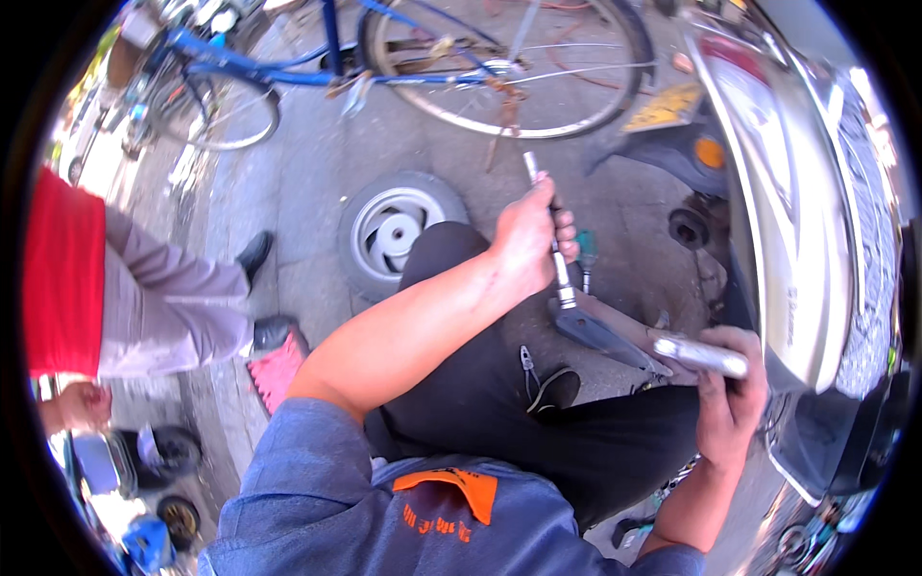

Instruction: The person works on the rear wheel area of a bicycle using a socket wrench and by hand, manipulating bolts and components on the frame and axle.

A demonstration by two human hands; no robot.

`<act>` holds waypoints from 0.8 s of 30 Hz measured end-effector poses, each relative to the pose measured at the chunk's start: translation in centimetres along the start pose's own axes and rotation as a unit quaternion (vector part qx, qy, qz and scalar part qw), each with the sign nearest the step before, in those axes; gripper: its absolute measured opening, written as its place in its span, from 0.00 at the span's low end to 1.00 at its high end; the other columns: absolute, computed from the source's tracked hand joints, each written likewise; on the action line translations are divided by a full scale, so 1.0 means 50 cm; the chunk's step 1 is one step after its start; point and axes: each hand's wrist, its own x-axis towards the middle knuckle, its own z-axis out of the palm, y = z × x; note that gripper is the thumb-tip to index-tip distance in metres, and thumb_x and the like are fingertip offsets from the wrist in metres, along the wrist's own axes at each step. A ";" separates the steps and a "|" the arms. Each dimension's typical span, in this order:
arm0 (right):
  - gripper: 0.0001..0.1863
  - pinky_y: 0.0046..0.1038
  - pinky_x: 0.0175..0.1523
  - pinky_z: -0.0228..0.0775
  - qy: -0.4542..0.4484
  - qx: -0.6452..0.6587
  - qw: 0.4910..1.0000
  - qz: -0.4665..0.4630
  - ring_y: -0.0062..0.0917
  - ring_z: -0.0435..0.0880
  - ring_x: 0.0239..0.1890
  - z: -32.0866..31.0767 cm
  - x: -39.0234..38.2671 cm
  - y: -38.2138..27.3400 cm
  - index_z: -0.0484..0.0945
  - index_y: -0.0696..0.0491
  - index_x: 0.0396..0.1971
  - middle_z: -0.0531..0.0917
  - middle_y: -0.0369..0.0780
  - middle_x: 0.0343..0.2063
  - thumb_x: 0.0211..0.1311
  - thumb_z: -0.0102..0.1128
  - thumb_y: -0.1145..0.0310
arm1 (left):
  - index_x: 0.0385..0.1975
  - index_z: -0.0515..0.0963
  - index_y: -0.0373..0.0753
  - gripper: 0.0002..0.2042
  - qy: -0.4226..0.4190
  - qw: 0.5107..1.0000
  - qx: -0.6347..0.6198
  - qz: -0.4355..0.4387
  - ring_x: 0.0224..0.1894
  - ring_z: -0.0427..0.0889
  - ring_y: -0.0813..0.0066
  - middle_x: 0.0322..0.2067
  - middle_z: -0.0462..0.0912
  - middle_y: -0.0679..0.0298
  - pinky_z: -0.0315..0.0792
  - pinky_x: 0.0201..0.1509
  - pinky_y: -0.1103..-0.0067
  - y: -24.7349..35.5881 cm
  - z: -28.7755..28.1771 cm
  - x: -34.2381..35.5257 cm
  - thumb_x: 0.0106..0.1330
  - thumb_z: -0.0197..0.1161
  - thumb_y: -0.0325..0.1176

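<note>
My left hand [528,235] is closed round the shaft of a socket wrench [563,278], which stands upright and slightly tilted. Its lower end meets a dark, flat arm-shaped part [605,338] beside the scooter [783,211]. On the right, my right hand [732,398] has its fingers wrapped round a silver bar-shaped metal piece [701,355]; whether it joins the dark part I cannot tell. Just past my left hand lies a green-handled tool [586,252]. Pliers [527,365] rest on the ground by my shoe [555,390].
A small wheel with tyre [396,228] lies flat beyond my knee. Across the far side stands a blue bicycle [317,72]. Someone in a red shirt [67,278] is at the left, near a pink pad [276,370]. A round dark part [688,227] lies near the scooter.
</note>
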 end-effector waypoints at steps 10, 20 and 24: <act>0.09 0.18 0.38 0.61 -0.199 0.352 0.910 0.094 0.12 0.66 0.32 0.224 0.105 0.076 0.76 0.56 0.43 0.71 0.29 0.31 0.74 0.60 0.66 | 0.17 0.63 0.47 0.27 -0.080 0.966 -0.214 0.124 0.16 0.55 0.80 0.13 0.56 0.74 0.54 0.19 0.79 0.195 -0.099 -0.045 0.77 0.54 0.56; 0.15 0.20 0.35 0.62 -0.170 0.469 0.856 0.135 0.11 0.65 0.30 0.369 0.164 0.148 0.75 0.54 0.35 0.70 0.27 0.26 0.81 0.58 0.58 | 0.14 0.58 0.46 0.28 -0.156 0.920 -0.302 0.193 0.17 0.57 0.77 0.14 0.55 0.72 0.55 0.22 0.78 0.200 -0.077 -0.009 0.75 0.51 0.55; 0.12 0.20 0.36 0.62 -0.132 0.436 0.886 0.086 0.11 0.66 0.30 0.383 0.175 0.144 0.75 0.56 0.35 0.71 0.27 0.26 0.81 0.55 0.65 | 0.13 0.58 0.48 0.31 -0.167 0.915 -0.288 0.230 0.15 0.56 0.79 0.12 0.55 0.73 0.53 0.19 0.78 0.209 -0.065 -0.026 0.76 0.43 0.62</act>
